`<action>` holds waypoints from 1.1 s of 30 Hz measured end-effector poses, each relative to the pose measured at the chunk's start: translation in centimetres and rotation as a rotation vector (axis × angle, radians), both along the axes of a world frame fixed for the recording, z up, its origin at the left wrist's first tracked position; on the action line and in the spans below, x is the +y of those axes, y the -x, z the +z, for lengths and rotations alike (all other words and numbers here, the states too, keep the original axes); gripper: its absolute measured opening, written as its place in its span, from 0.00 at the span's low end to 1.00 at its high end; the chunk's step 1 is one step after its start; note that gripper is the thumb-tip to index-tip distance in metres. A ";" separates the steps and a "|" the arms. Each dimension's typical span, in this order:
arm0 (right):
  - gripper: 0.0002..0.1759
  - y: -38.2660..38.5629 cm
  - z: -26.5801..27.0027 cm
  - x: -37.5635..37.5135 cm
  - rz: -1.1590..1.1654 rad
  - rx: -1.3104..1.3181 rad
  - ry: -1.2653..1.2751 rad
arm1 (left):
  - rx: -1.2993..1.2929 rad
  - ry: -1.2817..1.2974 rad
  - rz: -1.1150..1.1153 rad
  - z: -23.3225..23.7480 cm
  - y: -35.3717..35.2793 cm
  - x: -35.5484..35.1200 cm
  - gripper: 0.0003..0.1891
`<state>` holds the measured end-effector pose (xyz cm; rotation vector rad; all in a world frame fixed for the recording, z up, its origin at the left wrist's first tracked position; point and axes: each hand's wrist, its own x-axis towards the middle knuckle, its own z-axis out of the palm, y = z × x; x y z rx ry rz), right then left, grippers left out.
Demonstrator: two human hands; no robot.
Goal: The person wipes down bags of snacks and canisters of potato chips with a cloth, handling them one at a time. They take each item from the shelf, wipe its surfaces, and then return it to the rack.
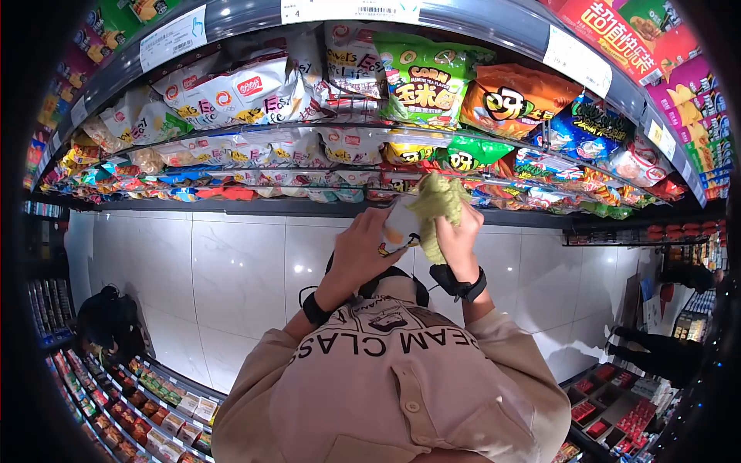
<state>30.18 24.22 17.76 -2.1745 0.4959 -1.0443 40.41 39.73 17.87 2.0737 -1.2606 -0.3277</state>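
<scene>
My left hand [357,248] is closed around a white snack bag [399,228] with coloured print, held in front of my body. My right hand [461,235] grips a yellow-green cloth [440,202], which is bunched up against the bag's right side and hangs down past my fingers. Part of the bag is hidden behind the cloth and my left fingers. Just beyond both hands are the lower shelf tiers, packed with snack bags. On the top tier stand white snack bags [247,91], a green corn snack bag [426,81] and an orange snack bag [513,99].
Price tags [174,38] line the shelf edge [494,19] above. Pale floor tiles [239,270] lie below. One person [108,320] is low at the left, and another person's dark-clothed legs [656,351] show at the right. More stocked shelves [147,409] stand behind me.
</scene>
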 end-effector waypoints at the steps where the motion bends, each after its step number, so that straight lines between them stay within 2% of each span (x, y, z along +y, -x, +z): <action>1: 0.13 0.1 0.2 -0.2 -0.029 -0.036 0.006 | -0.017 0.024 -0.006 -0.1 0.1 0.0 0.34; 5: 0.10 0.8 0.8 -0.2 -0.069 -0.070 -0.098 | -0.053 0.038 -0.038 0.3 0.0 0.0 0.34; 8: 0.09 0.8 0.4 -0.2 -0.068 -0.127 -0.131 | -0.073 0.087 -0.033 0.4 -1.1 0.7 0.29; 10: 0.14 0.6 0.7 0.0 -0.079 -0.251 -0.625 | -0.041 0.055 -0.039 0.0 -1.7 1.2 0.28; 12: 0.20 1.4 -0.3 -0.1 0.034 -0.139 -0.581 | -0.027 0.057 -0.021 -0.2 -1.6 1.1 0.28; 14: 0.31 1.3 -2.5 0.2 0.122 -0.215 -0.396 | -0.012 0.057 -0.003 -0.5 -1.3 1.1 0.27; 15: 0.40 1.1 -1.9 0.1 0.186 -0.128 -0.199 | 0.003 0.068 -0.005 -0.7 -1.2 0.9 0.27; 16: 0.39 1.1 -1.2 0.2 0.235 -0.020 -0.107 | 0.018 0.080 -0.007 -0.8 -1.0 0.9 0.27; 18: 0.31 0.2 0.6 1.3 0.084 0.029 0.042 | -0.001 0.040 -0.010 -0.6 -0.5 0.8 0.28; 19: 0.31 0.2 0.2 1.2 0.082 0.029 0.042 | -0.019 0.000 -0.013 -0.5 -0.3 0.8 0.28; 21: 0.19 0.3 -0.8 1.0 0.027 -0.012 0.110 | -0.005 0.004 -0.005 -0.8 -0.1 0.7 0.29; 22: 0.19 0.3 -0.8 1.1 0.027 -0.012 0.109 | 0.009 0.008 0.003 -0.9 0.0 0.6 0.29; 24: 0.10 0.3 -0.5 1.4 -0.083 -0.066 0.057 | -0.008 0.031 0.003 -0.3 -0.1 0.5 0.29; 27: 0.07 0.7 -0.9 1.2 -0.143 -0.115 -0.088 | -0.056 0.110 -0.003 0.4 -0.5 0.4 0.30; 30: 0.12 0.5 -0.9 1.3 -0.174 -0.319 -0.398 | -0.035 0.134 0.006 0.1 -0.9 0.9 0.31; 32: 0.18 0.3 -0.8 -0.3 -0.338 -0.455 -0.736 | 0.019 0.103 0.017 0.1 -1.3 1.4 0.31; 33: 0.21 -0.1 0.0 -1.0 -0.355 -0.587 -0.819 | 0.191 0.051 0.096 0.6 -1.5 1.8 0.31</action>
